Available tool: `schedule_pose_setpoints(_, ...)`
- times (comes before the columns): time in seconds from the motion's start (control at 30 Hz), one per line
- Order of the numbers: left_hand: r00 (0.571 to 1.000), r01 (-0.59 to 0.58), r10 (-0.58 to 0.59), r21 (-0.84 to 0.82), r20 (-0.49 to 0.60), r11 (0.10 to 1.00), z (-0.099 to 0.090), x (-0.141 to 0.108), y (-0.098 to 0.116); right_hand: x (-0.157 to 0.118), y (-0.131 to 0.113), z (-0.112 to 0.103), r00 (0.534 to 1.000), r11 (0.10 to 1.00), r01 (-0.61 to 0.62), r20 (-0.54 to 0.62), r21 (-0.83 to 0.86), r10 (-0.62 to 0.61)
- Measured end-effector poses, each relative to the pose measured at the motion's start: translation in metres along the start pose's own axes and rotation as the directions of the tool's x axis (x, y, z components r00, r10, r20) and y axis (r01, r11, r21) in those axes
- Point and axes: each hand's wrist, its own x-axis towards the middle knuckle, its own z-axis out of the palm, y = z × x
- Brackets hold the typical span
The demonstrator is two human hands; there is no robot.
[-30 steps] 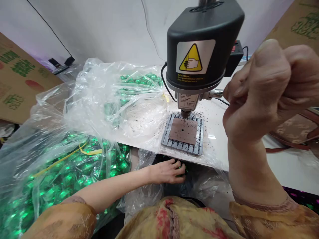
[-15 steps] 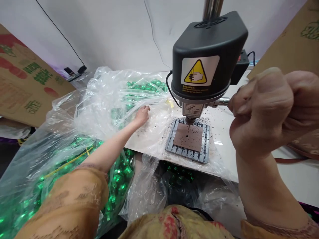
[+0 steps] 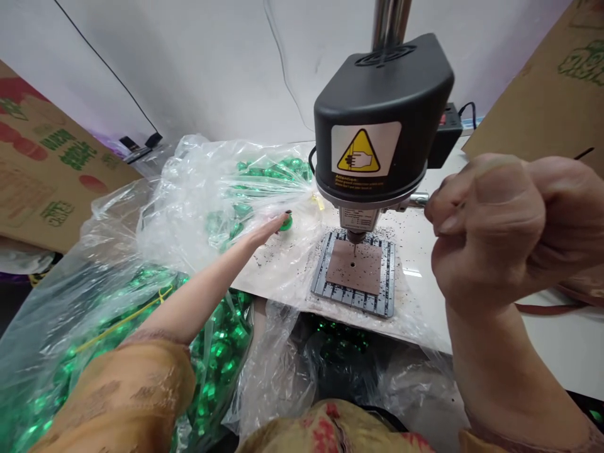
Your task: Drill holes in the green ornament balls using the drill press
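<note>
My left hand [image 3: 270,231] is closed on a shiny green ball [image 3: 287,224], left of a small drill press [image 3: 377,126]. Part of the ball is covered by my fingers. At the right, my right hand [image 3: 495,233] makes a fist at the end of the metal feed handle [image 3: 419,200]; the handle's far end is hidden in it. Below the drill bit [image 3: 355,249] a brown square plate [image 3: 355,277] with one dark hole lies on the slotted metal base [image 3: 384,302]. The bit hangs just above and behind the hole.
A clear plastic bag [image 3: 189,189] with green balls [image 3: 274,171] lies on the white table. Another bag of green balls [image 3: 219,346] sits below the front edge. Dark shavings are scattered around the base. Cardboard boxes [image 3: 51,163] [image 3: 533,94] stand on both sides.
A green ball has come into view in my left hand, which has moved slightly right and down. My right hand stays on the handle. The view has shifted a little.
</note>
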Motion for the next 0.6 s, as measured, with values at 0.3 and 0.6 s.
schedule_pose_setpoints(0.3, 0.846, -0.307, 0.499, -0.594, 0.187, 0.744, 0.050, -0.083, 0.023, 0.000, 0.000, 0.006, 0.999, 0.995, 0.010, -0.042, 0.102, -0.006)
schedule_pose_setpoints(0.6, 0.823, -0.403, 0.553, -0.552, 0.129, 0.730, 0.096, -0.079, 0.029, -0.001, -0.011, 0.000, 0.993, 0.990, -0.118, 0.030, 0.077, 0.116)
